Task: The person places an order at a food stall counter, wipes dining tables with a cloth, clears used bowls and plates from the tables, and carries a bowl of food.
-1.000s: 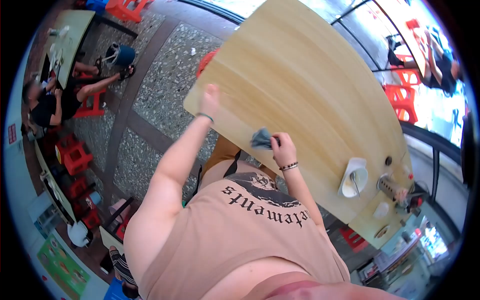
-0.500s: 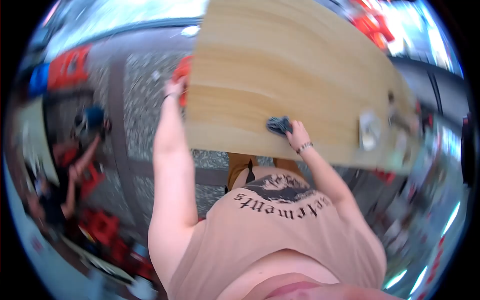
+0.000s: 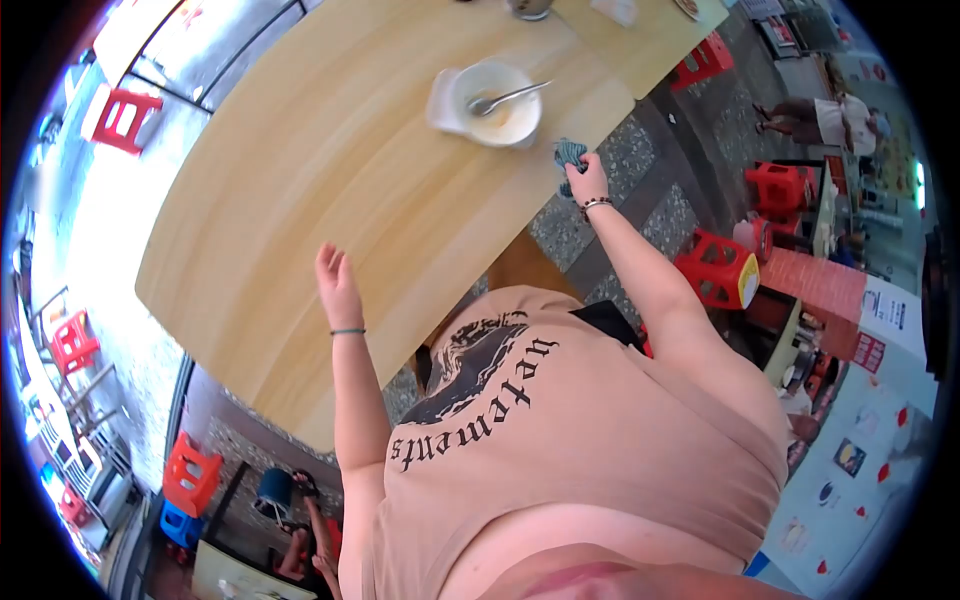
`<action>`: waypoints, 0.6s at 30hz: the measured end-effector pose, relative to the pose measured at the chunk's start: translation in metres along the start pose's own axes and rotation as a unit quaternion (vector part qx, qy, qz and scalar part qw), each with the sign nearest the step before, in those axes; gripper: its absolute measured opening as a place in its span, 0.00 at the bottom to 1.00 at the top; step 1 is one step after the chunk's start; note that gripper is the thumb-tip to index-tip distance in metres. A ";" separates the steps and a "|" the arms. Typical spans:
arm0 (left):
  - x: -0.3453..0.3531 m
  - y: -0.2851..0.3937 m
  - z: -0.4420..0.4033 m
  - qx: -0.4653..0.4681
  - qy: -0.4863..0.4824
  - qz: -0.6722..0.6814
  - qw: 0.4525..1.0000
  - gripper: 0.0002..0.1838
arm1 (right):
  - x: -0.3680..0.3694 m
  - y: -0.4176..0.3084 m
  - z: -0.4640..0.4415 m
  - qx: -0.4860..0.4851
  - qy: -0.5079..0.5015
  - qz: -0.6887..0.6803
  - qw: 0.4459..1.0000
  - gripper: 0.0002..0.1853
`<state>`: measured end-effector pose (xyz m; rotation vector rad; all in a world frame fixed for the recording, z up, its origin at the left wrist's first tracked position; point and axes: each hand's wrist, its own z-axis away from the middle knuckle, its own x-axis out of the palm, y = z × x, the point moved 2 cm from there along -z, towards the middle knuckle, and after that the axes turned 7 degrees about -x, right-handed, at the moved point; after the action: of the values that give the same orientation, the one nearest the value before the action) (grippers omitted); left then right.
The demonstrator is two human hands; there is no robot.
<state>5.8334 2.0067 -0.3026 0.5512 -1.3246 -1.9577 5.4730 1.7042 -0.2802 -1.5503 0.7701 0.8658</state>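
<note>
Cloth [image 3: 570,152]: grey-blue, soft, crumpled into folds; located at the table's near edge, beside the bowl. Right hand [image 3: 588,178]: fingers closed around the cloth. Left hand [image 3: 340,285]: well apart from the right, holding nothing, fingers slightly bent, above the table; contact with the surface cannot be told. Table [image 3: 300,200]: smooth top, pale wood-grain pattern, curved far edge. White bowl [image 3: 515,128]: round, glossy, with food residue; a metal spoon [image 3: 512,96] rests inside, handle across the rim. Floor [image 3: 650,200]: speckled panels separated by plain dark bands. Red stool [image 3: 712,268]: plastic, openings in its sides, standing to the right.
</note>
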 end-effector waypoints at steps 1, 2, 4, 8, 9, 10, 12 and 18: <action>0.041 0.012 -0.020 0.007 -0.006 -0.006 1.000 0.23 | -0.001 0.014 -0.025 0.005 0.007 -0.007 1.000 0.22; 0.081 0.022 -0.034 0.004 -0.038 -0.046 0.998 0.24 | 0.000 0.027 -0.043 -0.013 0.025 -0.062 0.998 0.21; 0.142 0.037 -0.058 0.007 -0.068 -0.092 0.993 0.24 | 0.008 0.045 -0.071 -0.067 0.022 -0.109 0.991 0.22; 0.203 0.020 -0.161 -0.075 -0.055 -0.144 0.985 0.22 | 0.038 0.045 -0.099 -0.130 -0.102 -0.092 0.982 0.23; 0.211 0.015 -0.181 -0.137 -0.061 -0.137 0.979 0.21 | 0.037 0.037 -0.096 -0.121 -0.142 -0.113 0.976 0.22; 0.213 0.013 -0.194 -0.148 -0.075 -0.199 0.966 0.18 | 0.037 0.029 -0.093 -0.113 -0.165 -0.140 0.970 0.21; 0.209 0.013 -0.205 -0.186 -0.103 -0.274 0.938 0.15 | 0.039 0.013 -0.096 -0.099 -0.241 -0.163 0.952 0.21; 0.211 0.003 -0.156 -0.265 -0.131 -0.181 0.938 0.14 | 0.071 0.006 -0.078 -0.009 -0.284 -0.224 0.932 0.21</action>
<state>5.8000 1.7515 -0.3525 0.2832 -0.8088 -2.6430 5.5133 1.6255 -0.3371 -1.3131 -0.0152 0.9063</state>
